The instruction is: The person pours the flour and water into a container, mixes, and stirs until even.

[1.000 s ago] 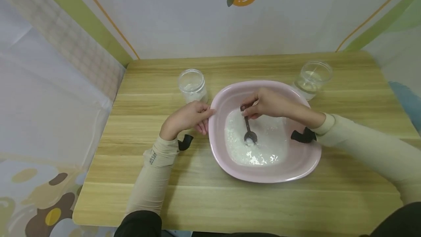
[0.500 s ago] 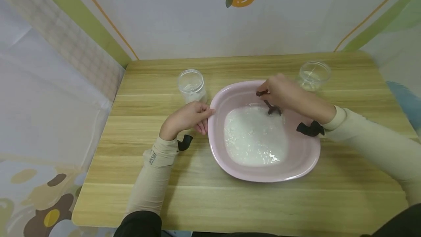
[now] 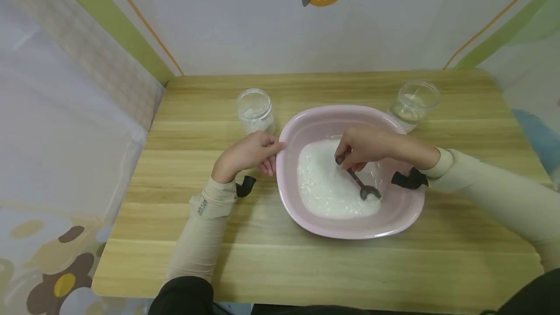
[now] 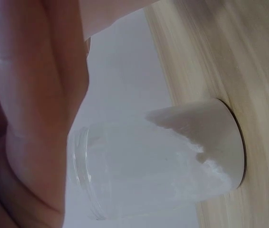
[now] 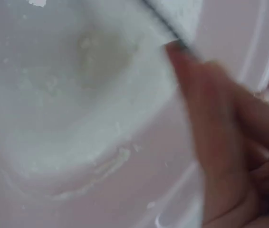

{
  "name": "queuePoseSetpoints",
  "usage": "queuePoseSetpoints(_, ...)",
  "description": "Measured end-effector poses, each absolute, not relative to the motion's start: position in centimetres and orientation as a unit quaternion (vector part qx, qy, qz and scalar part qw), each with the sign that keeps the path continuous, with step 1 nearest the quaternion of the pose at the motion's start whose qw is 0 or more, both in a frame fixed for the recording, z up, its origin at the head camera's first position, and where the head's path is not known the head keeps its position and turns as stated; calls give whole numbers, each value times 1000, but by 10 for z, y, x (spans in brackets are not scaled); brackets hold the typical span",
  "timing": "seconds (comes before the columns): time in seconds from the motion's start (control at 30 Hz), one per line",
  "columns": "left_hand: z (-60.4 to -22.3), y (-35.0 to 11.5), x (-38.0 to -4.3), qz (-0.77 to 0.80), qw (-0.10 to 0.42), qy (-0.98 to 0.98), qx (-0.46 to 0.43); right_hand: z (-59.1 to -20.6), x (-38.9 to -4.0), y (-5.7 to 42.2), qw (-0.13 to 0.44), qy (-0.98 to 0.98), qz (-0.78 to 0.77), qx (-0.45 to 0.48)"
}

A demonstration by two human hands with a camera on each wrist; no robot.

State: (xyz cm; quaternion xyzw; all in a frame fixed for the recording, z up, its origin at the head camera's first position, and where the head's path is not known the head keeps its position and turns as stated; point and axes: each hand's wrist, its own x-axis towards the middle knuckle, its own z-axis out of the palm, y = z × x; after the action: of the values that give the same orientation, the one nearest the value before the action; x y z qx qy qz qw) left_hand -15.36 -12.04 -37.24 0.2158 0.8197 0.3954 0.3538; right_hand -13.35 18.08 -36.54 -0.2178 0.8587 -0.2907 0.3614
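Observation:
A pink plastic basin [image 3: 286, 198] on the wooden table holds a shallow white, lumpy liquid [image 3: 323, 181]. My left hand [image 3: 250, 155] grips the basin's left rim, thumb on top and fingers below it outside. Over the liquid, my right hand [image 3: 369, 147] pinches the handle end of a dark spoon [image 3: 369, 192], whose bowl slants down into the right part of the liquid. In the right wrist view the spoon's handle [image 5: 165, 21] runs out from blurred fingertips, and white residue [image 5: 96, 175] clings to the basin wall.
Behind the left hand stands an open clear jar [image 3: 255, 111]; the left wrist view shows white powder [image 4: 201, 156] sloping inside it. Another clear jar [image 3: 414, 103] with clear liquid stands behind the basin's right side. A printed wall cloth [image 3: 245, 23] borders the table's back edge.
The right hand has carried the spoon from the basin's middle to its back right, then forward to the right part of the liquid. The left hand stays on the rim.

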Motion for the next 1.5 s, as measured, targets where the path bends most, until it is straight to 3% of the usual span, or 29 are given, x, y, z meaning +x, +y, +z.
queuePoseSetpoints(0.2,-371,-121,-154,395,351,820,221,-374,-133,163,341,836,-372,-218)
queuePoseSetpoints(0.47,-372,-123,-154,395,350,820,220,-376,-140,150,223,852,-438,-177)
queuePoseSetpoints(0.67,-372,-122,-155,394,350,820,223,-368,-146,163,127,902,-377,-169)
queuePoseSetpoints(0.87,-376,-127,-152,390,356,822,214,-362,-150,175,82,936,-279,-197)
queuePoseSetpoints(1.17,-376,-134,-150,400,357,821,197,-360,-156,181,157,948,-160,-226)
queuePoseSetpoints(1.4,-377,-134,-151,402,355,820,198,-367,-154,182,325,886,-242,-226)
queuePoseSetpoints(1.5,-376,-134,-152,401,352,821,203,-373,-150,179,368,851,-300,-224)
